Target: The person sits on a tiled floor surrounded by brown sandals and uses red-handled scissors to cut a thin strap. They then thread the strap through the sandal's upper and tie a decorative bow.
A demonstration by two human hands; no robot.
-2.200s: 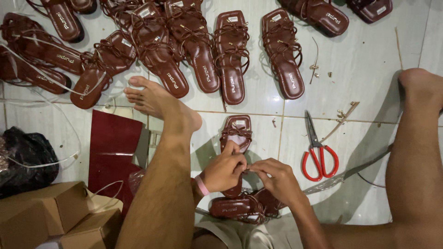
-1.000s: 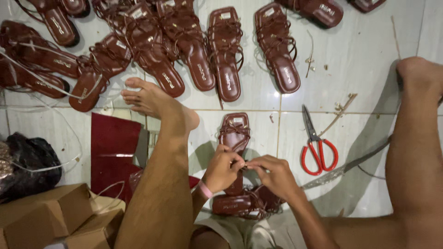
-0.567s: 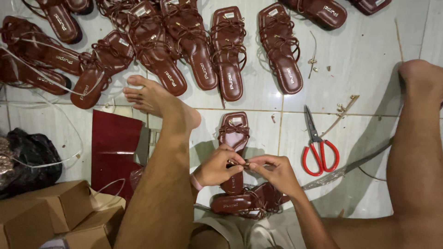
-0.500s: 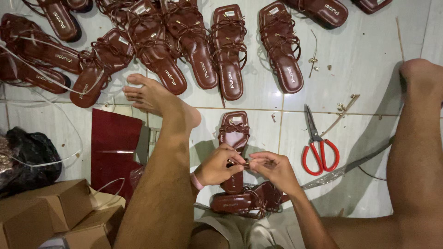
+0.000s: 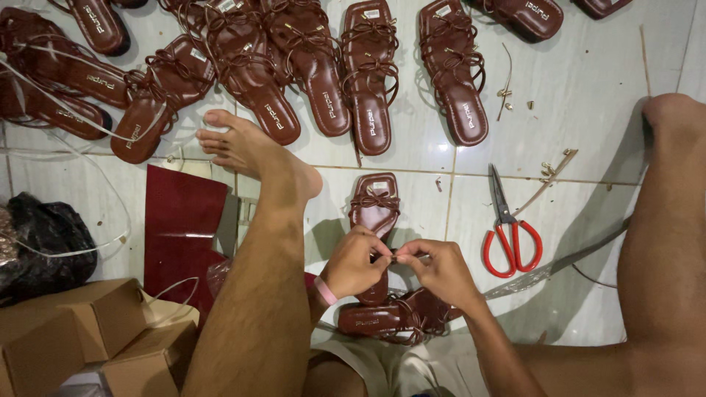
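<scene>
Head view: left hand (image 5: 355,262) & right hand (image 5: 439,270) both pinch a thin strap over the brown sandal (image 5: 373,213), mid-floor between the legs, prob. to tie it. Red scissors (image 5: 510,234) lie just right.

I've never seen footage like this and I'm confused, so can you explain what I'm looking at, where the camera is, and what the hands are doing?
The camera sits on a person's head and looks down at their own bare legs and hands on a white tiled floor. The left hand and right hand meet over a brown sandal, pinching something small between the fingertips, too small to tell. Another sandal lies below them. Red-handled scissors lie to the right, a row of sandals farther away, and cardboard boxes at the lower left.
</scene>
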